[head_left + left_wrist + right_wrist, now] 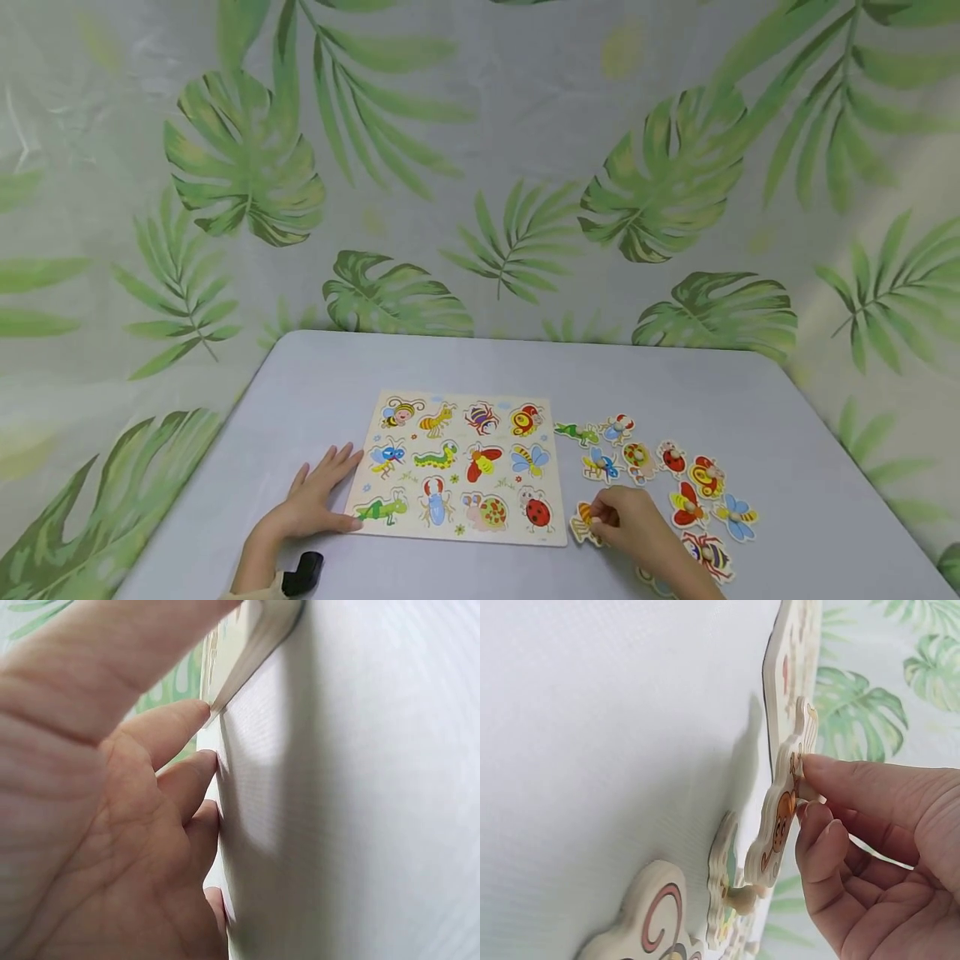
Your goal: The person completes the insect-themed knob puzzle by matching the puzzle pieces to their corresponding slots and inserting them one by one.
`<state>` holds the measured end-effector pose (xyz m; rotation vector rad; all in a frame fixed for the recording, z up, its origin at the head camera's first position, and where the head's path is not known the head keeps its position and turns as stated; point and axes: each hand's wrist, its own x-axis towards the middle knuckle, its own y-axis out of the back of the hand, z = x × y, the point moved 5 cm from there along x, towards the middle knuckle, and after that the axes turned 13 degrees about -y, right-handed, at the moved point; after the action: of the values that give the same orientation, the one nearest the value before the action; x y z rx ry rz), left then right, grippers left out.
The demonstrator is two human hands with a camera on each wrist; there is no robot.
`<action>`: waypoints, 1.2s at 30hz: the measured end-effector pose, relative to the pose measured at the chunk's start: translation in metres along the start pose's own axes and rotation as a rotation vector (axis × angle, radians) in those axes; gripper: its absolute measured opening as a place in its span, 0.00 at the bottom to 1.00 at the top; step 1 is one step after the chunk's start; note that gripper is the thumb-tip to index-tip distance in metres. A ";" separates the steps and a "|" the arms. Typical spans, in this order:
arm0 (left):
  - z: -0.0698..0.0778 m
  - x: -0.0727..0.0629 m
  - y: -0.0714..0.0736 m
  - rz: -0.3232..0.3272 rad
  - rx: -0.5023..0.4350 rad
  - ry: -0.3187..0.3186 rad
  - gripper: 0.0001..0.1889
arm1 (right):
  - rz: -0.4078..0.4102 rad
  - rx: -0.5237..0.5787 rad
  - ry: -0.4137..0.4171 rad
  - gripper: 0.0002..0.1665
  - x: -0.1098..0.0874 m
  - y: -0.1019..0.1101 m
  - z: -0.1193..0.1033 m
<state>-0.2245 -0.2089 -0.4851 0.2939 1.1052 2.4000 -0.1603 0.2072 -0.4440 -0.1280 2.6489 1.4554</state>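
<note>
A wooden insect puzzle board (410, 529) lies flat on the table, its printed shapes in rows. At its left edge, my left hand (318, 496) rests with fingers spread, thumb by the lower-left corner; in the left wrist view the fingers (184, 784) are extended against the tabletop. My right hand (633, 525) pinches an orange ant puzzle piece (582, 527) just beyond the board's lower-right corner. In the right wrist view, that ant piece (781, 817) is tilted and held off the table between thumb and fingers. Its knob is hidden by the fingers.
Several loose knobbed pieces lie right of the board, among them a grasshopper piece (577, 432), a ladybug piece (672, 457), a dragonfly piece (737, 517) and a spider piece (708, 557). Another piece (654, 582) is partly under my right forearm. A leaf-patterned curtain (510, 242) hangs behind the table.
</note>
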 end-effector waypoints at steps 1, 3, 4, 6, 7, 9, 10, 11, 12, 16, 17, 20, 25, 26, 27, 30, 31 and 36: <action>0.000 -0.001 0.000 -0.002 0.004 -0.006 0.55 | 0.005 0.002 -0.007 0.05 0.000 -0.001 0.000; 0.000 -0.001 0.001 -0.002 0.000 -0.020 0.55 | 0.022 0.000 -0.021 0.06 0.000 -0.002 0.001; 0.000 -0.001 0.001 0.000 -0.004 -0.022 0.55 | 0.031 -0.001 -0.021 0.06 0.001 -0.002 0.000; 0.000 -0.002 0.001 -0.002 -0.013 -0.023 0.54 | 0.043 -0.003 -0.019 0.06 0.003 -0.003 0.000; 0.000 -0.004 0.000 -0.003 -0.016 -0.021 0.54 | 0.042 -0.005 -0.012 0.06 0.003 -0.003 -0.001; 0.000 -0.008 -0.001 0.000 -0.026 -0.011 0.54 | 0.040 -0.016 0.002 0.05 0.005 -0.004 -0.003; 0.000 -0.009 -0.001 0.001 -0.028 -0.009 0.54 | 0.042 -0.022 0.010 0.05 0.006 -0.004 -0.004; 0.000 -0.011 -0.001 0.000 -0.028 -0.007 0.54 | 0.043 -0.023 0.016 0.05 0.007 -0.003 -0.006; -0.001 -0.012 -0.001 0.003 -0.026 -0.005 0.54 | 0.045 -0.024 0.025 0.05 0.007 -0.003 -0.008; -0.002 -0.014 -0.001 0.004 -0.018 -0.002 0.54 | 0.041 -0.021 0.040 0.05 0.010 -0.001 -0.013; -0.002 -0.014 -0.001 0.007 -0.014 -0.003 0.54 | 0.043 -0.022 0.039 0.05 0.011 -0.001 -0.014; 0.000 -0.008 -0.001 0.010 -0.009 -0.029 0.54 | 0.058 -0.035 0.025 0.05 0.012 0.003 -0.014; 0.008 0.003 -0.001 -0.010 -0.009 -0.043 0.53 | 0.093 -0.045 0.015 0.06 0.011 0.010 -0.012; 0.008 0.003 -0.001 -0.012 -0.007 -0.040 0.54 | 0.097 -0.042 0.029 0.05 0.012 0.010 -0.014; 0.008 0.003 0.001 -0.011 -0.009 -0.032 0.54 | 0.101 -0.039 0.045 0.05 0.013 0.011 -0.017; 0.006 0.000 0.005 -0.002 -0.006 -0.031 0.54 | 0.102 -0.027 0.077 0.05 0.016 0.012 -0.026; 0.005 -0.001 0.006 -0.002 -0.007 -0.033 0.54 | 0.097 -0.024 0.089 0.05 0.017 0.011 -0.028; 0.003 -0.001 0.004 -0.010 -0.016 -0.047 0.54 | 0.072 -0.008 0.117 0.03 0.019 0.011 -0.034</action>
<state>-0.2237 -0.2104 -0.4801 0.3368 1.0640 2.3798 -0.1826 0.1836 -0.4193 -0.1230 2.7677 1.5260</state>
